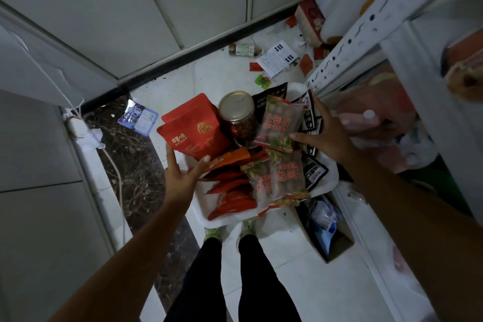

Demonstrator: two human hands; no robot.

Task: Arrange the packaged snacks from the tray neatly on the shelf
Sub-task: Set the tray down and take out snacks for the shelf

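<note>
The white tray (222, 218) sat low between both hands, heaped with snacks. The left hand (180, 178) grasped the red pouch (193, 128) at the tray's left side, thumb across its lower front and fingers spread along its bottom edge; white print read "百草味". The right hand (328, 133) lay released, fingers splayed over black packets (315, 172), thumb tip touching a translucent packet (278, 123) lettered "桂圆" in red. A metal-lidded jar (236, 110) stood between the two packs. The white shelf (350, 36) rose just right of the tray.
</note>
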